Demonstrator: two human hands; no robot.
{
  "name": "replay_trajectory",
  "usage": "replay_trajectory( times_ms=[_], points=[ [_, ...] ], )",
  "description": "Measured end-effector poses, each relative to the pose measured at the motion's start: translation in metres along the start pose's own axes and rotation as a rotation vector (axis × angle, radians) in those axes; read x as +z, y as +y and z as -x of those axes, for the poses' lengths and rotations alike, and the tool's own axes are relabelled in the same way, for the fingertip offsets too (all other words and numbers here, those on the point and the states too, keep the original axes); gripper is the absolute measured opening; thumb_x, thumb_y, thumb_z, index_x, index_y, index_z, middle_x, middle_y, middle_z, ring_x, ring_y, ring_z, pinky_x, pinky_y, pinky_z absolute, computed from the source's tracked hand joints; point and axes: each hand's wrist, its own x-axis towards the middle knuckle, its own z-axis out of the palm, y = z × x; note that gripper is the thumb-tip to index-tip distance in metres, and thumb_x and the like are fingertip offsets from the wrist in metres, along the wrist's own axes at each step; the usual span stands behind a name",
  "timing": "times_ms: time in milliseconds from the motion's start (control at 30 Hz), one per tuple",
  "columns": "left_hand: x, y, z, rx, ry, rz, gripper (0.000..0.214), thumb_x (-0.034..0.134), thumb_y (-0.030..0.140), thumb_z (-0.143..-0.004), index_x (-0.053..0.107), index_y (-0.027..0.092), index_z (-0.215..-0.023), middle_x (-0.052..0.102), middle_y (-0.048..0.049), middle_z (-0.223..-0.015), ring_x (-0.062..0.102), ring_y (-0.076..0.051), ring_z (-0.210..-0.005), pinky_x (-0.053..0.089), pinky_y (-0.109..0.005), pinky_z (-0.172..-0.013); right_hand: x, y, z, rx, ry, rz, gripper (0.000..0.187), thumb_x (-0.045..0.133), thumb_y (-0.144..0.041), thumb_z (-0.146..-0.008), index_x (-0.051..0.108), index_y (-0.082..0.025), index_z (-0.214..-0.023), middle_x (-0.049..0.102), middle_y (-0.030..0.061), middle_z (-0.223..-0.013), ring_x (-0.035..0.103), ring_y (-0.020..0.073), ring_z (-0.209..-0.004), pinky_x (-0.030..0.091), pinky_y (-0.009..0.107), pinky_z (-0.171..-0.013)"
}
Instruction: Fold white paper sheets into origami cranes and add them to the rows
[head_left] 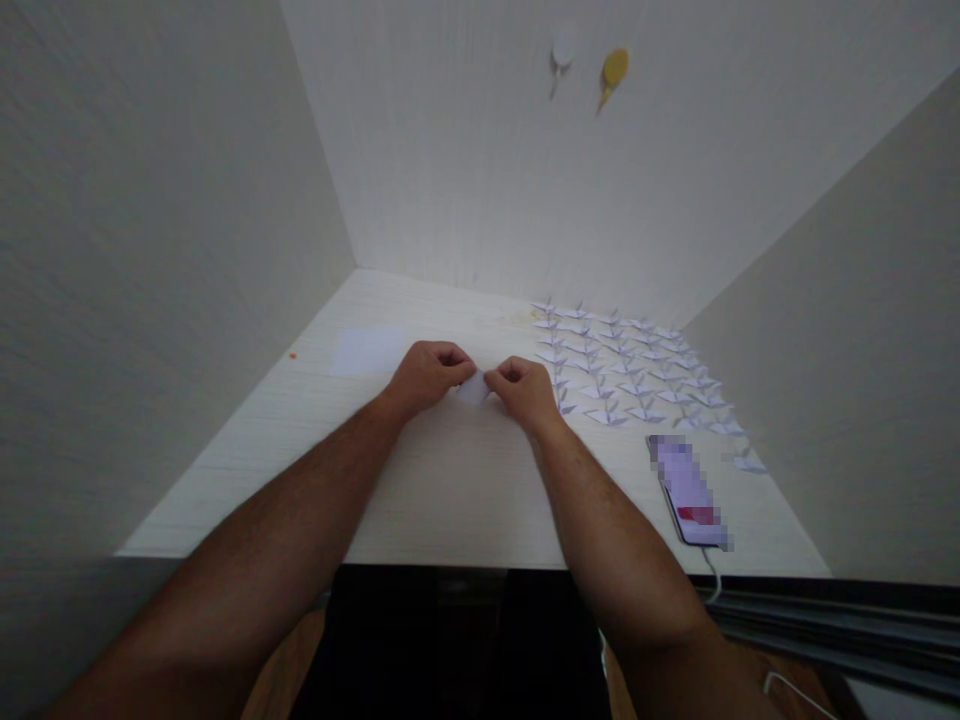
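Note:
A small folded piece of white paper (pixel 473 389) is held between both hands just above the middle of the table. My left hand (pixel 429 376) pinches its upper left edge between thumb and fingers. On the other side, my right hand (pixel 527 387) grips the right corner in the same kind of pinch. The fold pattern is too small to make out. To the left of my left hand lies a flat white paper stack or sheet (pixel 367 351). Rows of white paper cranes (pixel 616 366) stand close to the right of my right hand.
A phone (pixel 686 490) with a lit, blurred screen lies at the right, its white cable (pixel 713 580) running over the table's front edge. Walls enclose the white table (pixel 457 490) on three sides. Two hooks, one white (pixel 563 48), one yellow (pixel 616 68), are on the back wall.

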Motion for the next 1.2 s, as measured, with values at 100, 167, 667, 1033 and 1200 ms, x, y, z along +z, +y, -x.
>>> replay_trajectory(
  times_ms=[100,167,667,1033,1200],
  points=[
    [0.001,0.001,0.001,-0.017,0.040,0.010,0.010,0.068,0.024,-0.069,0.069,0.015,-0.065,0.064,0.0006,-0.058,0.052,-0.010,-0.054,0.040,-0.023,-0.053,-0.001,-0.004,0.003,-0.027,0.039,0.080,0.025,0.064,-0.039,-0.073,0.059,-0.019,-0.059,0.056,-0.0028,-0.054,0.047,0.0105,-0.053,0.035,0.025,-0.052],
    [0.002,0.002,0.001,-0.015,0.045,0.021,0.010,0.068,0.025,-0.068,0.068,0.015,-0.065,0.064,0.0006,-0.059,0.053,-0.010,-0.055,0.040,-0.023,-0.054,-0.002,-0.006,0.004,-0.026,0.065,0.103,0.028,0.063,-0.041,-0.074,0.057,-0.019,-0.057,0.055,-0.0027,-0.053,0.047,0.0106,-0.052,0.035,0.025,-0.051],
    [0.012,-0.007,0.001,-0.013,0.119,0.333,0.016,0.071,0.031,-0.069,0.066,0.016,-0.067,0.063,0.0008,-0.063,0.055,-0.011,-0.061,0.046,-0.025,-0.064,0.010,0.001,-0.001,0.086,0.019,-0.557,0.029,0.076,-0.041,-0.064,0.064,-0.016,-0.073,0.064,-0.0004,-0.063,0.058,0.0112,-0.058,0.049,0.026,-0.059],
    [0.015,-0.018,-0.003,-0.064,0.171,0.492,0.015,0.075,0.028,-0.065,0.067,0.015,-0.065,0.062,0.0006,-0.060,0.055,-0.012,-0.058,0.046,-0.027,-0.062,0.008,-0.004,0.001,0.046,0.114,-0.491,0.024,0.070,-0.037,-0.069,0.063,-0.016,-0.062,0.062,-0.0002,-0.055,0.055,0.0111,-0.052,0.046,0.025,-0.054],
    [0.016,-0.014,-0.002,-0.087,0.157,0.487,0.013,0.074,0.026,-0.064,0.066,0.015,-0.062,0.060,0.0005,-0.056,0.054,-0.012,-0.055,0.045,-0.027,-0.059,0.010,-0.001,0.001,0.003,0.152,-0.413,0.023,0.066,-0.035,-0.073,0.058,-0.017,-0.060,0.059,-0.0020,-0.052,0.052,0.0101,-0.048,0.042,0.023,-0.050]
  ],
)
